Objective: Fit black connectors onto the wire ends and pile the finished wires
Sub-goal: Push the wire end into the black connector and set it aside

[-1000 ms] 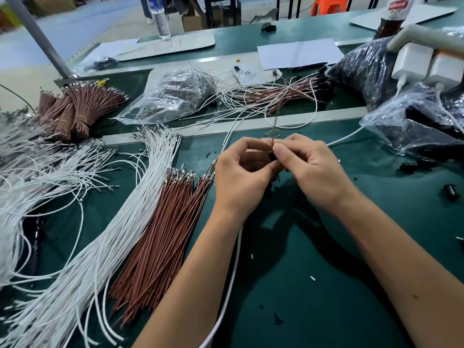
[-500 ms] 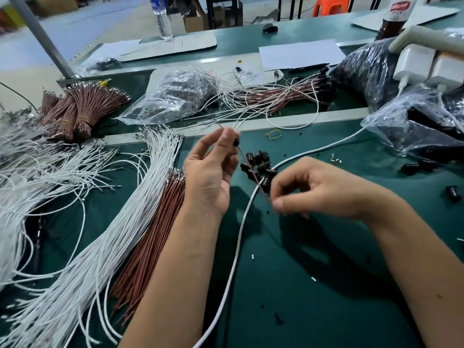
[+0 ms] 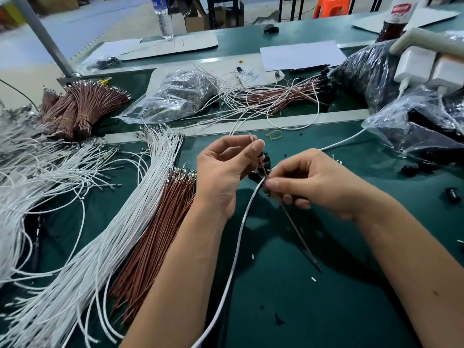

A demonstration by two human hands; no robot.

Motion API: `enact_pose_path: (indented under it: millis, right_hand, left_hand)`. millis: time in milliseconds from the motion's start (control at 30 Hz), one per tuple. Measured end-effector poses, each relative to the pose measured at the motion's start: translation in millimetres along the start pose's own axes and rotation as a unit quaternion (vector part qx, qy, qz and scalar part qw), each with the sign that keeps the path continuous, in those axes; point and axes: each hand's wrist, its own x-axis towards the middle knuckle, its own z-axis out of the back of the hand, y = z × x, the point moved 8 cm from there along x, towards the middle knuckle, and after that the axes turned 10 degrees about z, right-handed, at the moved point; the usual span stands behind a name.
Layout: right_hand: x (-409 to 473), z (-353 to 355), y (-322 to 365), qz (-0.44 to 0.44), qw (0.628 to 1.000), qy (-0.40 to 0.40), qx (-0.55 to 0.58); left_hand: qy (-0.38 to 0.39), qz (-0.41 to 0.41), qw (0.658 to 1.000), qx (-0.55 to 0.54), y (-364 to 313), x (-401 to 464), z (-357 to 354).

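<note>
- The left hand [image 3: 226, 172] is pinching the upper end of a brown wire [image 3: 296, 227] between thumb and forefinger, its metal tip poking up just above the fingertips.
- The brown wire is running down and to the right from that pinch, passing under the right hand [image 3: 313, 182] and ending on the green table [image 3: 351, 310] well below both hands.
- The right hand is curling its fingers, thumb and forefinger meeting in a pinch at the wire; what small thing is sitting in that pinch cannot be made out.
- A small heap of black connectors [image 3: 261, 169] is lying on the table between the two hands, partly hidden by them.
- A thick white cable [image 3: 238, 237] is snaking from that spot down toward the bottom edge.
- Loose white wires [image 3: 113, 234] and a bundle of brown wires [image 3: 155, 242] are lying left of the left forearm.
- The finished wires [image 3: 276, 96], carrying black ends, are piling up far behind the hands, beside a clear plastic bag [image 3: 175, 96].
</note>
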Motion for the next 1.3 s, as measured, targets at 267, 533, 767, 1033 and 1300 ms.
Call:
enact_pose_path:
  millis: [267,533,767,1033,1300]
  right_hand:
    - [3,14,3,0.048,0.992,-0.112,0.011]
    - [3,16,2,0.051,0.994,-0.098,0.008]
    - [3,14,10,0.073,0.992,-0.072,-0.073]
    - [7,0,8,0.065,0.995,-0.065,-0.035]
    - [6,10,16,0.131,0.979,-0.14,-0.062]
  left_hand:
    - [0.042,-0.05,0.995,0.077,0,-1,-10]
    - [0.019,-0.049,0.995,0.082,0,0,-7]
    - [0.018,-0.033,0.997,0.065,2,0,-7]
    - [0.016,-0.027,0.998,0.063,1,-2,-8]
    - [0.027,0.015,0.999,0.011,1,-3,-7]
